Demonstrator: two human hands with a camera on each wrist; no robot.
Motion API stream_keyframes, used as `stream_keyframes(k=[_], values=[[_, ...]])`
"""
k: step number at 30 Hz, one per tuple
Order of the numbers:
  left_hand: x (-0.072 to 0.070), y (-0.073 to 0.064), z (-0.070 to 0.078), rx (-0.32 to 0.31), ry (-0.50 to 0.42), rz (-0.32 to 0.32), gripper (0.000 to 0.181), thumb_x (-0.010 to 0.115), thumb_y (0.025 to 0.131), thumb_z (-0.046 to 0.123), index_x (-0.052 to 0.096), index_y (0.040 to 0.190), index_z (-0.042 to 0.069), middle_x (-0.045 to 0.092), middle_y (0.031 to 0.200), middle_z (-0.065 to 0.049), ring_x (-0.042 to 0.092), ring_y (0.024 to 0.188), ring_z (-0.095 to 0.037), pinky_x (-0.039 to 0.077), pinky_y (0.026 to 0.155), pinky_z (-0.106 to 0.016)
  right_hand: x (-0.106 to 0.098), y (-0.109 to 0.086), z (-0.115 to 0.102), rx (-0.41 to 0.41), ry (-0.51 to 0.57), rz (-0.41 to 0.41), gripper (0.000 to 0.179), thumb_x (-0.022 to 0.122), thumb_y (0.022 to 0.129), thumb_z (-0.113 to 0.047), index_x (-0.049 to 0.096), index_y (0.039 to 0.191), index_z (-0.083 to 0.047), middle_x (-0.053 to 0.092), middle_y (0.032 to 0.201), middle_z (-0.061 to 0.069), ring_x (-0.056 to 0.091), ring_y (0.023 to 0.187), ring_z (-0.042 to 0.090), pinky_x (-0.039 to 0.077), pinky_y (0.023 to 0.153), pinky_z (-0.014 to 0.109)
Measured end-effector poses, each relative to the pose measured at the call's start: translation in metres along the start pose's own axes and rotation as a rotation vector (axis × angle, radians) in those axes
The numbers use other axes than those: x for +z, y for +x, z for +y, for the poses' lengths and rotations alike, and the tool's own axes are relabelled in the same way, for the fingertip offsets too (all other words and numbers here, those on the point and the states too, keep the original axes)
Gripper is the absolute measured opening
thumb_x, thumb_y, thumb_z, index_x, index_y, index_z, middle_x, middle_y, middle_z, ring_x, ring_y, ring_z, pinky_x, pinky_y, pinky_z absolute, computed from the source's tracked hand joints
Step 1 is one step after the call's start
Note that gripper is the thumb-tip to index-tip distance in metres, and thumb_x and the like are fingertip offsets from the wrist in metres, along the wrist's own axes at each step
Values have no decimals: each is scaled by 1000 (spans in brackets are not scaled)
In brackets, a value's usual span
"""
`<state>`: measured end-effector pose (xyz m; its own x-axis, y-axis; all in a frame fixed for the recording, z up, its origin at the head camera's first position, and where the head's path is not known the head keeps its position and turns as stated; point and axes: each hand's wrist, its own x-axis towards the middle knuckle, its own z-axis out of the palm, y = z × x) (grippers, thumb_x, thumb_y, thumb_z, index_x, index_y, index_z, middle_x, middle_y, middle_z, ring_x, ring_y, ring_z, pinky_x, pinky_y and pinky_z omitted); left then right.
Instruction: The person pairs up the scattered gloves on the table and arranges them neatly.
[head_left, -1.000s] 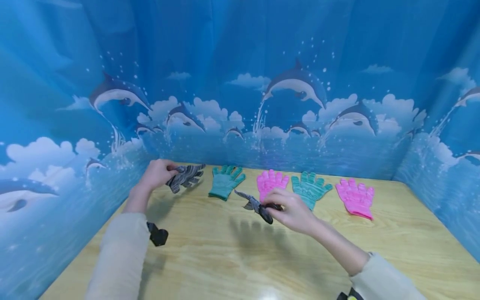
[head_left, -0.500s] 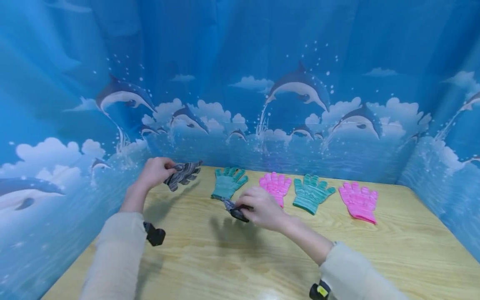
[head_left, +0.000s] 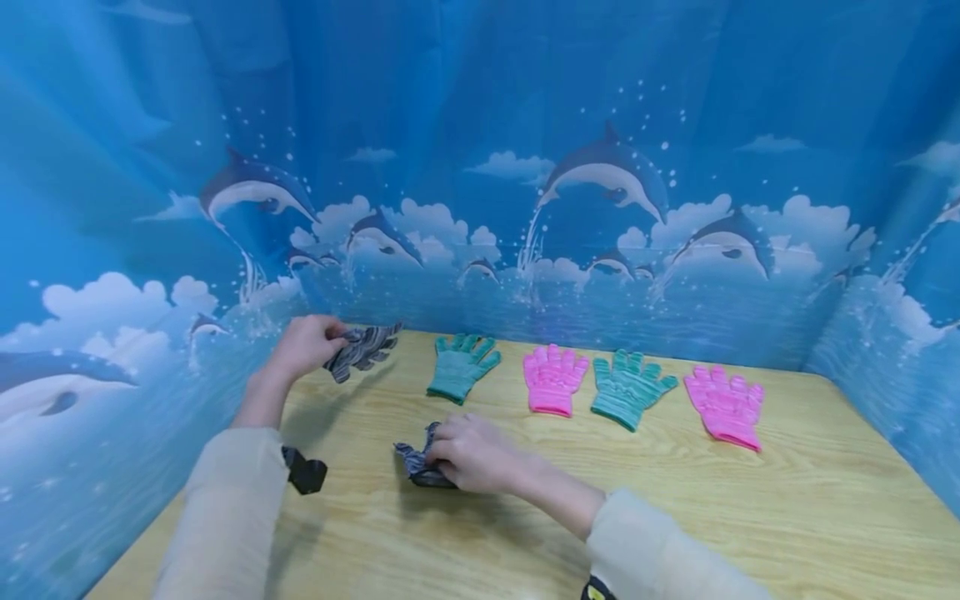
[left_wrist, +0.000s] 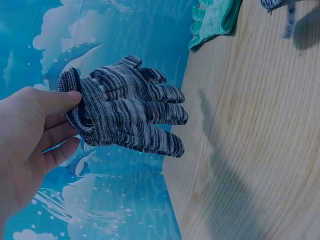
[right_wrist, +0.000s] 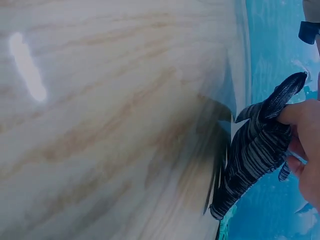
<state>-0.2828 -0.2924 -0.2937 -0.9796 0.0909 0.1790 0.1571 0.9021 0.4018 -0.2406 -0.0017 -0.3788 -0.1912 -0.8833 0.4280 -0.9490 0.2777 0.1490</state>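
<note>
At the far left of the table, my left hand [head_left: 307,346] pinches a black-and-white striped knit glove [left_wrist: 132,107] by its cuff, thumb on one side. The glove's fingers point away from the hand, and it hangs above the tabletop. Nearer the front, my right hand [head_left: 480,454] grips a second striped glove [right_wrist: 255,150], which is bunched and partly covered by the fingers. This glove is low over the wood, and I cannot tell whether it touches. A green glove [head_left: 459,371] lies flat between and behind the two hands.
To the right of that green glove lie a pink glove [head_left: 553,383], another green glove [head_left: 628,392] and another pink glove [head_left: 726,407], in a row along the back of the wooden table [head_left: 712,508]. A blue dolphin-print curtain [head_left: 480,167] encloses the back and sides.
My right hand has moved left and toward the front with its striped glove, off the area before the pink and green gloves. The left hand has hardly moved.
</note>
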Motion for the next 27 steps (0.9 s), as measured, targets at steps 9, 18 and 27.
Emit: stream_keyframes(k=[9,18,27], values=[[1,-1,6,6,18,-14,28,53,93,11,60,115,-4,61,106,-22,59,86,-29,49,71,-44,9,4,-11,45,58,-118,13,68,81,-15,73,93,-17,64,86,-4,58,79,9,43,69,20],[2,-2,11,36,49,-27,25,54,92,10,62,112,-3,62,101,-19,59,84,-28,49,70,-44,14,3,-18,107,158,-282,15,66,84,-13,72,98,-16,63,91,-5,57,84,5,42,75,13],[4,-2,12,28,69,-28,23,56,91,9,63,109,-3,63,97,-17,58,78,-24,49,68,-41,16,-4,-19,101,160,-432,23,68,83,-30,69,105,-24,54,91,-10,49,80,-1,37,65,11]])
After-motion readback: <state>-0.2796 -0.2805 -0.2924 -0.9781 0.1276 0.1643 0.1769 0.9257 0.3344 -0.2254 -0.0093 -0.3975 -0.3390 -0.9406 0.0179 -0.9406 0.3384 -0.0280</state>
